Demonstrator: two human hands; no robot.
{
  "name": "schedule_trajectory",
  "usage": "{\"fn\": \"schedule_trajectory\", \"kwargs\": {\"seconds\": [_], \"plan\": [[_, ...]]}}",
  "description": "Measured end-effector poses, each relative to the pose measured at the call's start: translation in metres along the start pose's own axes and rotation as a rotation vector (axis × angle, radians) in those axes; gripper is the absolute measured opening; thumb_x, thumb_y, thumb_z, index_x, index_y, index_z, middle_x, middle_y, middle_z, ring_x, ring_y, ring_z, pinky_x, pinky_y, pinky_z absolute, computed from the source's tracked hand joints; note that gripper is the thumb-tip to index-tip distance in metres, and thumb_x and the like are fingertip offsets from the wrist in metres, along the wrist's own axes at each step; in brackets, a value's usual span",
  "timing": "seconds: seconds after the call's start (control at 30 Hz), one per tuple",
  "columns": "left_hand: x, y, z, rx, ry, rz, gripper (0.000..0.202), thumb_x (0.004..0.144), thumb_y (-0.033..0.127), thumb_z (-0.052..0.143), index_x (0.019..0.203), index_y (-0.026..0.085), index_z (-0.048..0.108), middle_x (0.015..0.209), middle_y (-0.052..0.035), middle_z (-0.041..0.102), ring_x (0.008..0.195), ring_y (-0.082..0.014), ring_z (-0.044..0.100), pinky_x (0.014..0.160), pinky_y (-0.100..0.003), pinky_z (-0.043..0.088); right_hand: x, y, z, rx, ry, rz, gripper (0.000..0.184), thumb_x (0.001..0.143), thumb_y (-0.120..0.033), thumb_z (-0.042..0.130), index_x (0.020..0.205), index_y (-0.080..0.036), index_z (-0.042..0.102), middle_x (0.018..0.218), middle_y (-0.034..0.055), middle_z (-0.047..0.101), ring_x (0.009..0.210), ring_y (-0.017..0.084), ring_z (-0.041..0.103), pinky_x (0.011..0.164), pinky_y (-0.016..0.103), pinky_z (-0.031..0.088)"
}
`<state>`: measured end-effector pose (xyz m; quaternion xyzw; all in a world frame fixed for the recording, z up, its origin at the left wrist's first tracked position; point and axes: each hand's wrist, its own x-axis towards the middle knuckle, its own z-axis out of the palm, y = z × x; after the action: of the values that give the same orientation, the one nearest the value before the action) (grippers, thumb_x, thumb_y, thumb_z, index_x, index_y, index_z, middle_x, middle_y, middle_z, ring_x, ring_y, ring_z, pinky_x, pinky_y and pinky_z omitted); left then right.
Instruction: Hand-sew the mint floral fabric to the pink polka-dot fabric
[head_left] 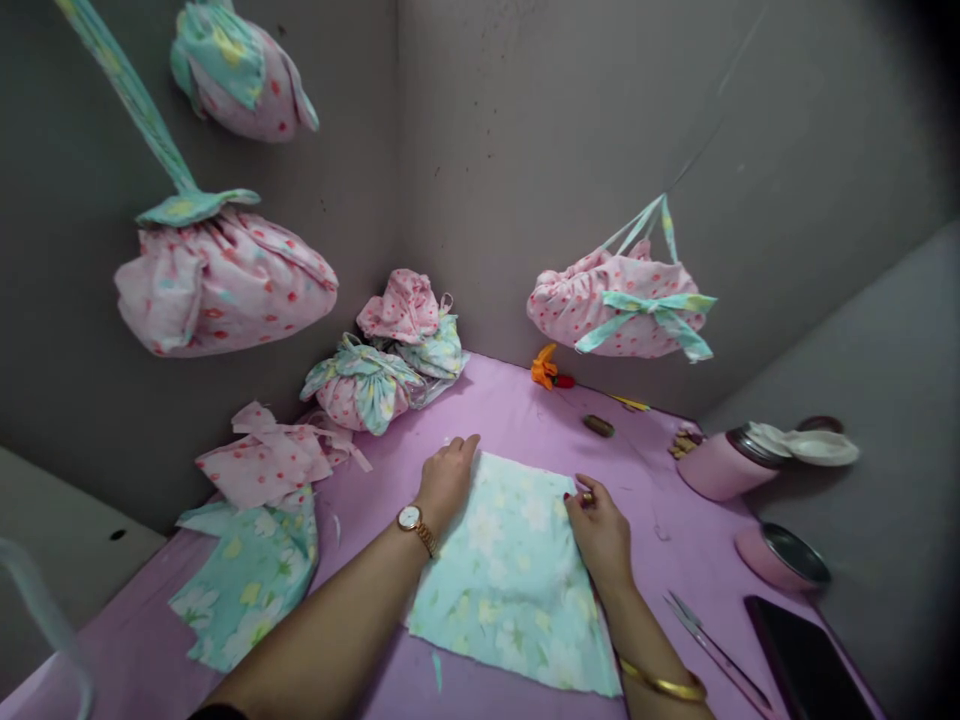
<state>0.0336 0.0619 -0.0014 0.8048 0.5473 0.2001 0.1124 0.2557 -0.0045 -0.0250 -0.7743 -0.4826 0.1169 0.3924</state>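
A square of mint-green floral fabric (pixel 514 580) lies flat on the purple table cover (pixel 517 410) in front of me. My left hand (pixel 448 478), with a watch on the wrist, rests open and flat on the fabric's far left corner. At the fabric's right edge my right hand (pixel 598 528) has its fingers curled together, pinching the cloth; a gold bangle is on that wrist.
Finished pink-and-mint fabric pouches (pixel 386 360) sit in the far corner; others hang on the walls (pixel 622 305). Loose pink and mint fabric pieces (pixel 259 520) lie at left. Right side: scissors (pixel 712 645), a dark phone (pixel 806 665), pink containers (pixel 724 462), a small lid (pixel 784 555).
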Motion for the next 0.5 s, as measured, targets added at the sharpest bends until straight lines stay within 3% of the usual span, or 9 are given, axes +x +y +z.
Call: {"fn": "schedule_trajectory", "kwargs": {"seconds": [0.5], "plan": [[-0.0016,0.0063,-0.0072,0.154,-0.080,0.050,0.028,0.089,0.010,0.041,0.113,0.023,0.049,0.100,-0.0059,0.058,0.093,-0.0211,0.055,0.072,-0.028,0.045,0.0002,0.0029,0.0002,-0.011,-0.024,-0.013,0.044,0.072,-0.041,0.047,0.106,-0.015,0.058,0.071,0.0010,0.061,0.056,0.017,0.057,0.057,0.027,0.042]]}}
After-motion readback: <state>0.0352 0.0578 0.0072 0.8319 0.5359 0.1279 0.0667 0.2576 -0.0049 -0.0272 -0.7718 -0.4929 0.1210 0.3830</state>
